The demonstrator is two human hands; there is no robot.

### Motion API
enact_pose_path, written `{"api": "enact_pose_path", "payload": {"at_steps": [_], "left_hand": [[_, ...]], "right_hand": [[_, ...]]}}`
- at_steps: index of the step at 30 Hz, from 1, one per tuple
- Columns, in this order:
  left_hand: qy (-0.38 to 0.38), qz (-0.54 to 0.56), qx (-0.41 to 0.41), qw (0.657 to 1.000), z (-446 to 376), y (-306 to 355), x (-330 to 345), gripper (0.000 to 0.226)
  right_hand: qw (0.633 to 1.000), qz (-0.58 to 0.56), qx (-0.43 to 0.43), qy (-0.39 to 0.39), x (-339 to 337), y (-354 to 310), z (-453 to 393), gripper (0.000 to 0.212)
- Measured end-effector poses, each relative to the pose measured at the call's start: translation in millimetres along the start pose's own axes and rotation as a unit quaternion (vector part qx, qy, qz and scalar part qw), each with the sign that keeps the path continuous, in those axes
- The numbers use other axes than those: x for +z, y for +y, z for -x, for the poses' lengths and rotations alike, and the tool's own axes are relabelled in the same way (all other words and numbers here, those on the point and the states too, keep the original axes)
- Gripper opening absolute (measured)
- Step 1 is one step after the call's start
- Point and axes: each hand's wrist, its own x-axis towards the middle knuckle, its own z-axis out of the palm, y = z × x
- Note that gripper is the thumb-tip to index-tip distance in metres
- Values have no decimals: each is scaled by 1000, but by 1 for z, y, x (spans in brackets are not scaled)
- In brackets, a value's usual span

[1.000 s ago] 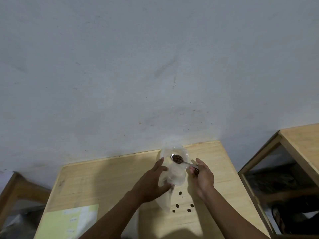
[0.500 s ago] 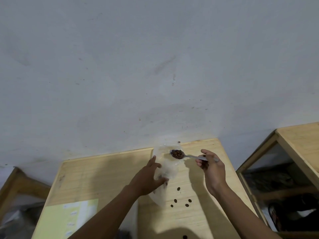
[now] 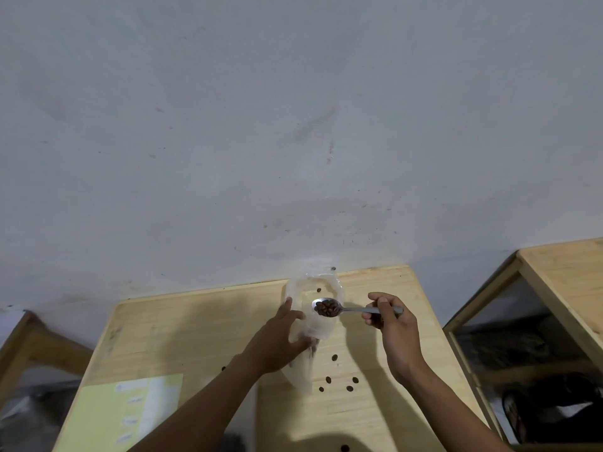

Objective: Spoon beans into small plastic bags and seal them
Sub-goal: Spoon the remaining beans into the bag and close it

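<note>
Nearest the viewer, a pale wooden table (image 3: 202, 324) fills the lower middle of the view, and everything below is placed relative to it. At its near left corner lies a light green sheet of paper (image 3: 130, 415). Toward its right half, several dark loose beans (image 3: 328, 380) lie scattered on the bare wood, just beside the lower end of a clear plastic bag (image 3: 313, 324). The left hand (image 3: 277, 344) grips this bag, thumb and fingers curled around its side, holding it up off the table with its mouth tipped toward the far edge. One bean shows through the plastic near the mouth. The right hand (image 3: 391, 324) pinches the handle of a metal spoon (image 3: 346, 309), fingers closed around it. The spoon's bowl is heaped with brown beans and sits at the bag's opening, touching or just over the plastic. Bare wood lies left of the bag. Beyond the table's far edge rises a grey, scuffed wall (image 3: 293, 125). Beside the table's right edge stands another wooden frame (image 3: 554, 272).
</note>
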Motion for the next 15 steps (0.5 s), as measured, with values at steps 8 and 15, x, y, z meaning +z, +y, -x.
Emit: {"api": "enact_pose_path", "payload": {"at_steps": [8, 15], "left_hand": [[25, 12, -8, 1000, 0, -4, 0, 62], [21, -15, 17, 1000, 1, -4, 2, 63]], "right_hand": [[999, 46, 3, -24, -1, -3, -3, 25], [950, 213, -124, -191, 2, -15, 6, 21]]}}
